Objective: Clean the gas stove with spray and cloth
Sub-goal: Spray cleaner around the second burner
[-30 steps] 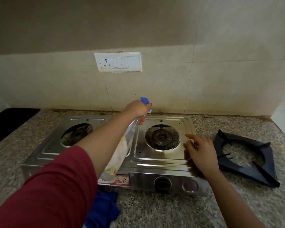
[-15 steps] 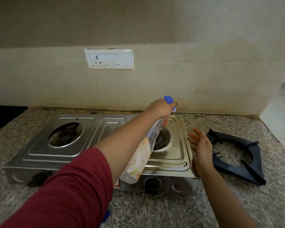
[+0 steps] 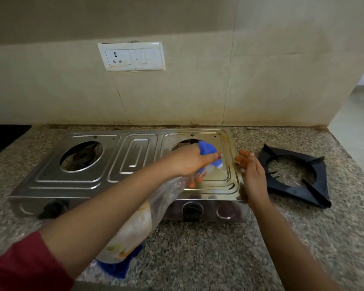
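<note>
1. The left hand (image 3: 189, 162) grips a clear spray bottle (image 3: 162, 198), its blue nozzle over the right burner opening.
2. The right hand (image 3: 253, 175) is flat with straight fingers at the right edge of the steel gas stove (image 3: 82, 179).
3. A black pan support (image 3: 320, 179) lies on the granite countertop (image 3: 208, 248) to the stove's right.
4. A blue cloth (image 3: 118, 267) lies on the countertop in front.

A white socket-and-switch plate (image 3: 131, 56) is sitting on the beige tiled wall (image 3: 198, 91), its lower edge looking grimy. Well below the plate, a speckled granite countertop (image 3: 208, 244) is running along the foot of the wall, and a dark pan support (image 3: 298, 193) is lying flat on it, below and well to the right of the plate. Below and far left of the plate a black slab (image 3: 2, 139) is showing at the frame's edge, while far to the plate's right a pale floor (image 3: 357, 122) is showing past the wall's end.
</note>
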